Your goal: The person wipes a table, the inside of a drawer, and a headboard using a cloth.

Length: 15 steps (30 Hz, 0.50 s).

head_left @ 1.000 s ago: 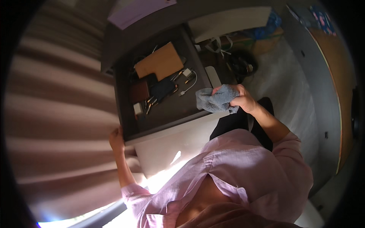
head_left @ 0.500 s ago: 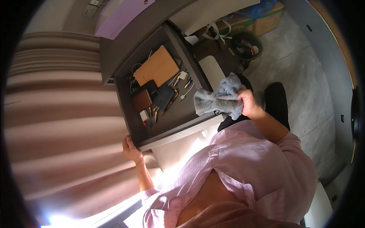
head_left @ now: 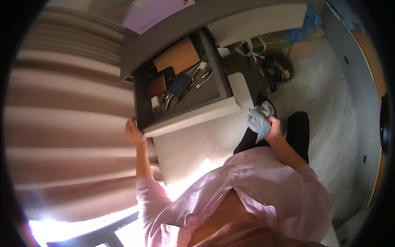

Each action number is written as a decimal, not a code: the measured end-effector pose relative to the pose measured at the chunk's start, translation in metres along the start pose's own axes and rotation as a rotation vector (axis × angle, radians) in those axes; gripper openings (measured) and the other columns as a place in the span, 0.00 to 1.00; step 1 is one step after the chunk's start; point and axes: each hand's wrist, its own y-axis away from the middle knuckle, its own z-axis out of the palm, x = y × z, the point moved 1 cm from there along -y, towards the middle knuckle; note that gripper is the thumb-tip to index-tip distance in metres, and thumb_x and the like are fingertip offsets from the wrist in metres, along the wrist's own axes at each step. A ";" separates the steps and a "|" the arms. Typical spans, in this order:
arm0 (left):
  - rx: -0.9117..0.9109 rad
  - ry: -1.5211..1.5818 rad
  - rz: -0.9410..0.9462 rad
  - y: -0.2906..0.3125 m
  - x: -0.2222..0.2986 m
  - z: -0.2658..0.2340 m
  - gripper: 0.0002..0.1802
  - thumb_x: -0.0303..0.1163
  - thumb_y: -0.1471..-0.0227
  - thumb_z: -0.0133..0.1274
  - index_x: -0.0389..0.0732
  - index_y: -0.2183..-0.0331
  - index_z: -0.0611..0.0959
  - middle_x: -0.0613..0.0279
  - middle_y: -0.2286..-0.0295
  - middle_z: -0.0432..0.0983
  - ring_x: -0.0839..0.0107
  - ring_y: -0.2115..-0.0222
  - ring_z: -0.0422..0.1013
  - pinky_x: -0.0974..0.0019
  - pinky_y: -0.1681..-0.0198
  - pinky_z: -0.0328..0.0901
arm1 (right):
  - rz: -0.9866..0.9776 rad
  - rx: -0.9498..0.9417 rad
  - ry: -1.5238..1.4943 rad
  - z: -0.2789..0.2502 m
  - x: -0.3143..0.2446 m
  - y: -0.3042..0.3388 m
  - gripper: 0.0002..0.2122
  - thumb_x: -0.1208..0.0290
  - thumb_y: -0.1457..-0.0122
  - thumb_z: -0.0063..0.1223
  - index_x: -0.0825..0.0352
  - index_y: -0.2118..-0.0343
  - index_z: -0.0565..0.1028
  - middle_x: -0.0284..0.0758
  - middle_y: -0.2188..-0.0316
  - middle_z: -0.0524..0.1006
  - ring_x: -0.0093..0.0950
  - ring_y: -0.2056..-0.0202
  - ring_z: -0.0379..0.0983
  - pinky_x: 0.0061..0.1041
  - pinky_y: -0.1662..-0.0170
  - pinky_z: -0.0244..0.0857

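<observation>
My left hand (head_left: pixel 135 133) is at the near left corner of a pulled-out dark grey drawer (head_left: pixel 187 117), its fingers closed around the edge of the pale front. My right hand (head_left: pixel 274 131) grips a bunched grey cloth (head_left: pixel 258 122) above my legs, to the right of the drawer. Inside the drawer lie a tan envelope-like flat piece (head_left: pixel 177 57), a reddish-brown wallet-like item (head_left: pixel 156 85), a dark blue flat case (head_left: pixel 180 85), white chargers (head_left: pixel 155 101), a white cable (head_left: pixel 203 84) and several pens (head_left: pixel 168 101).
A grey desk top (head_left: pixel 164 31) overhangs the drawer's far end, with a lilac box (head_left: pixel 156 15) on it. Beige curtains (head_left: pixel 74 123) hang at the left. Beyond my feet stand a dark bin (head_left: pixel 278 68) and a blue plastic bag (head_left: pixel 306 25). A grey panel (head_left: pixel 347 74) borders the right.
The drawer has slid partway in under the desk, with my left hand following its corner forward. My right hand has drawn the cloth away from the drawer's edge.
</observation>
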 end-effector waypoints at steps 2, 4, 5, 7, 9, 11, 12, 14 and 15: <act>0.027 -0.028 0.045 0.004 0.000 -0.001 0.18 0.36 0.46 0.32 0.40 0.73 0.76 0.52 0.74 0.72 0.53 0.72 0.68 0.59 0.69 0.61 | 0.000 -0.016 0.015 -0.016 0.007 0.014 0.17 0.75 0.61 0.37 0.77 0.67 0.69 0.44 0.66 0.72 0.37 0.61 0.69 0.34 0.53 0.61; 0.121 -0.082 0.057 0.013 -0.013 0.000 0.19 0.39 0.46 0.32 0.40 0.73 0.76 0.53 0.74 0.72 0.53 0.71 0.67 0.57 0.69 0.61 | 0.018 -0.043 0.057 -0.037 0.020 0.021 0.18 0.75 0.61 0.37 0.78 0.66 0.68 0.45 0.65 0.72 0.39 0.61 0.68 0.35 0.51 0.60; 0.158 -0.125 0.069 0.014 -0.019 0.005 0.20 0.40 0.46 0.32 0.40 0.73 0.76 0.53 0.74 0.72 0.53 0.71 0.67 0.56 0.68 0.61 | 0.054 -0.065 0.082 -0.042 0.024 0.030 0.20 0.74 0.61 0.37 0.76 0.63 0.68 0.45 0.63 0.71 0.39 0.60 0.68 0.35 0.51 0.59; 0.275 -0.214 -0.002 0.019 -0.012 0.009 0.20 0.40 0.46 0.32 0.40 0.74 0.76 0.55 0.76 0.72 0.54 0.71 0.67 0.55 0.67 0.61 | 0.073 -0.067 0.149 -0.069 0.034 0.035 0.21 0.74 0.61 0.37 0.75 0.60 0.68 0.45 0.61 0.71 0.38 0.59 0.68 0.34 0.51 0.59; 0.251 -0.287 -0.081 0.019 0.007 0.024 0.19 0.40 0.46 0.34 0.40 0.73 0.77 0.55 0.72 0.72 0.54 0.68 0.66 0.56 0.65 0.61 | 0.100 -0.086 0.204 -0.097 0.026 0.030 0.21 0.74 0.62 0.38 0.74 0.61 0.69 0.43 0.62 0.72 0.37 0.60 0.68 0.32 0.52 0.60; 0.326 -0.195 -0.016 0.015 0.011 0.039 0.19 0.42 0.46 0.35 0.40 0.68 0.77 0.54 0.65 0.71 0.53 0.62 0.64 0.56 0.58 0.59 | 0.096 -0.115 0.251 -0.118 0.026 0.030 0.20 0.73 0.62 0.39 0.75 0.62 0.69 0.42 0.64 0.72 0.36 0.60 0.68 0.32 0.52 0.60; 0.414 -0.194 0.048 0.012 0.007 0.053 0.19 0.42 0.46 0.35 0.41 0.65 0.76 0.53 0.62 0.70 0.53 0.58 0.62 0.56 0.54 0.55 | 0.095 -0.108 0.266 -0.128 0.029 0.032 0.20 0.73 0.62 0.39 0.75 0.63 0.70 0.42 0.64 0.72 0.36 0.61 0.68 0.32 0.53 0.61; 0.504 -0.114 0.175 0.013 0.039 0.079 0.20 0.43 0.46 0.35 0.42 0.62 0.76 0.53 0.58 0.68 0.52 0.53 0.58 0.54 0.49 0.50 | 0.076 -0.069 0.282 -0.152 0.026 0.028 0.20 0.72 0.63 0.40 0.75 0.64 0.70 0.42 0.65 0.73 0.36 0.61 0.69 0.32 0.54 0.61; 0.512 -0.057 0.214 0.004 0.059 0.074 0.20 0.44 0.46 0.35 0.43 0.61 0.76 0.54 0.58 0.67 0.52 0.52 0.56 0.52 0.48 0.47 | 0.084 -0.101 0.293 -0.129 0.025 0.036 0.20 0.72 0.63 0.40 0.74 0.64 0.70 0.42 0.65 0.73 0.37 0.61 0.69 0.32 0.54 0.61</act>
